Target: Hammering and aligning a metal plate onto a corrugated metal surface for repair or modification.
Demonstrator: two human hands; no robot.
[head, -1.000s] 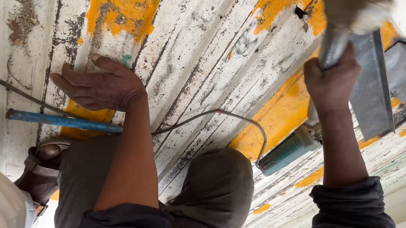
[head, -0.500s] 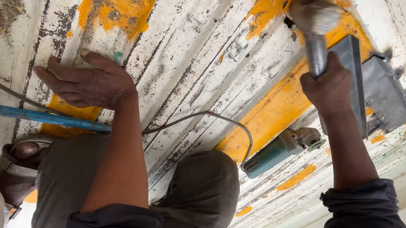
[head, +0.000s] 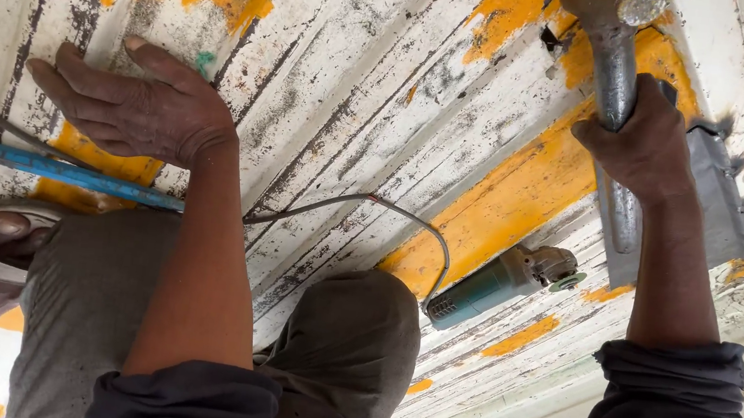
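Head cam: my right hand [head: 651, 142] is clenched on the hammer handle [head: 615, 73], my left hand [head: 139, 102] flat and empty on the peeling door [head: 358, 78], so I'd swing short and controlled.

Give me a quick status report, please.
Left hand flat on peeling white-and-yellow panel. Right hand gripping hammer handle. Angle grinder lying idle nearby.

No packages, labels, signs or screens showed anywhere in the view, near or far, left or right; nothing of that kind was visible.
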